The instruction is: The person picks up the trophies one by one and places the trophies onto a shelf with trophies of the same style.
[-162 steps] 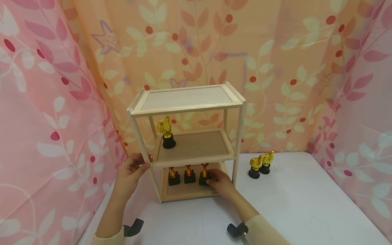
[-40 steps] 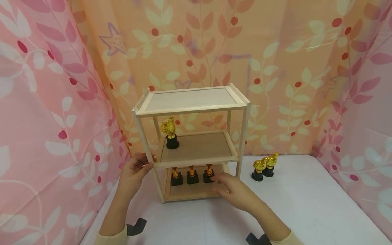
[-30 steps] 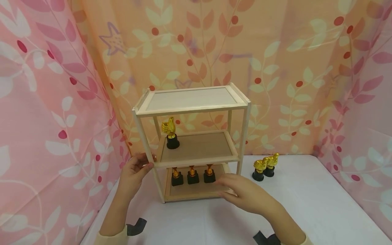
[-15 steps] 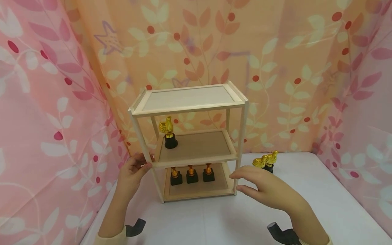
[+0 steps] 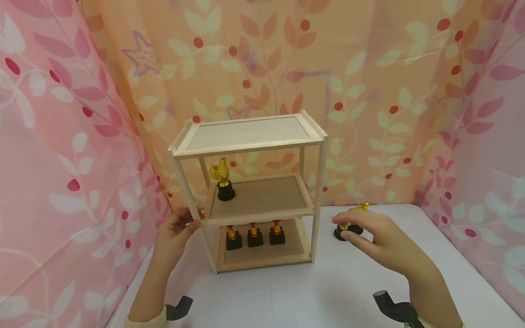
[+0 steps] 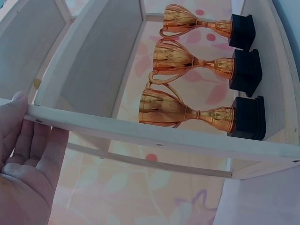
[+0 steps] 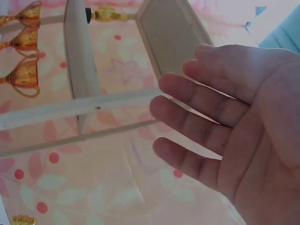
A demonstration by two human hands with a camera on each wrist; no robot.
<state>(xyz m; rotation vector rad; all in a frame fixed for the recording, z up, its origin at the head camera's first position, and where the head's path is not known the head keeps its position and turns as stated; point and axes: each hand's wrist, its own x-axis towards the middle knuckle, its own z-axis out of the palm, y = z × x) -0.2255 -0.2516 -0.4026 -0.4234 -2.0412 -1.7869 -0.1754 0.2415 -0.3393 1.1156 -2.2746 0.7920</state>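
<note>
While the left hand steadies the wooden shelf by its front left post at the level of the middle board, its grip closed on that post, the right hand hovers with a released grip, fingers spread and holding nothing, just over the two thumbs-up trophies that stand together on the white tabletop to the right of the shelf. Since the pair touch or nearly touch, the fingers would do best to come down on the nearer one alone and pinch it low, at the black base or the stem, so the other is not tipped. A matching thumbs-up trophy stands upright at the left of the middle board, with open space to its right. Three cup trophies line the bottom board. Keeping the left hand's hold firm should stop the light frame from sliding when a trophy is set inside.
</note>
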